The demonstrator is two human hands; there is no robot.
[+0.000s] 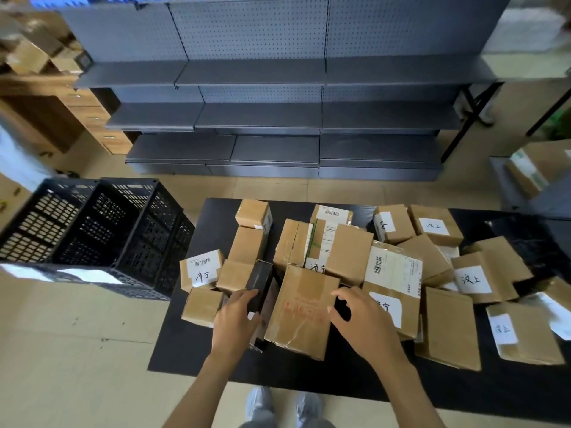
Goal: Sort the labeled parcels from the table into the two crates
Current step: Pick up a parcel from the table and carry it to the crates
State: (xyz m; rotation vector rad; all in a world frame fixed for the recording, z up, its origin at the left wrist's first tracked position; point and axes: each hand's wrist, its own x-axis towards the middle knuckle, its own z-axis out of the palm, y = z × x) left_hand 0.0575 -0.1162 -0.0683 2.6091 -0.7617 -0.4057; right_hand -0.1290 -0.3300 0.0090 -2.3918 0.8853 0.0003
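1. Two black slatted crates (pixel 92 230) stand side by side on the floor, left of the desk (pixel 185 344) and just off its far-left corner; white labels lie along their near rim, writing unreadable. Bare floor lies open between the crates and the desk's near-left edge.
2. The black desk carries a crowded heap of brown cardboard parcels; a bare strip runs along its near edge in front of the hands, and its right part is cut off by the frame.
3. At the heap's left edge a small labeled parcel (pixel 201 270) sits with its white handwritten label facing up.
4. The left hand (pixel 236 319) has fingers curled on a narrow black box (pixel 259 285), whose long axis runs away from the person; whether it is truly gripped is hard to tell.
5. A large brown parcel with red print (pixel 301 310) lies between the hands, long axis pointing away, near end close to the desk edge.
6. The right hand (pixel 358 316) is spread in a loose claw at that parcel's right edge, partly covering a labeled box (pixel 391 307) beside it.
7. Further right, parcels with handwritten labels (pixel 471 279) overlap; some labels are blurred.
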